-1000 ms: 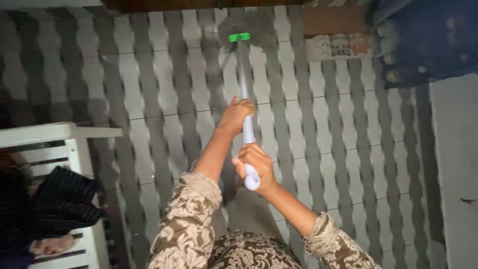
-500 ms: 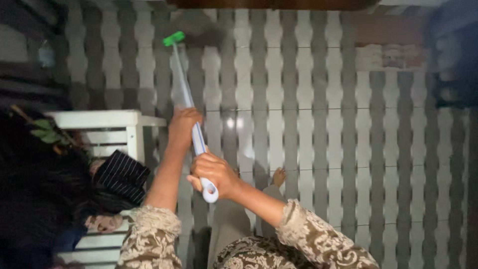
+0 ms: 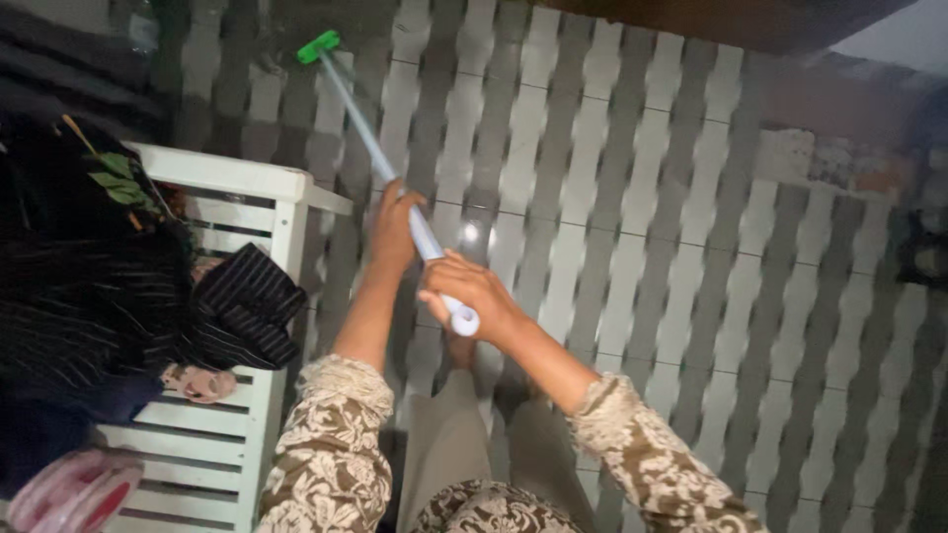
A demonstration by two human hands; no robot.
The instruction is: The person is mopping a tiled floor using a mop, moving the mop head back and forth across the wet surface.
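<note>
Pale blue mop handle [image 3: 380, 163] with a green plastic joint [image 3: 318, 46] slants across the grey-striped tiled floor [image 3: 632, 257]. Left hand [image 3: 393, 223] grasps it mid-shaft; right hand [image 3: 469, 291] clenches its rounded end. White slatted bench [image 3: 229, 197] with dark clothes [image 3: 118, 286] stands left.

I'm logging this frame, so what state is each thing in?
Mop: tilted, green head end on the floor, held in both hands.
Left hand: closed around the mop's mid-handle.
Right hand: closed on the handle's top end.
White bench: piled with dark clothes.
</note>
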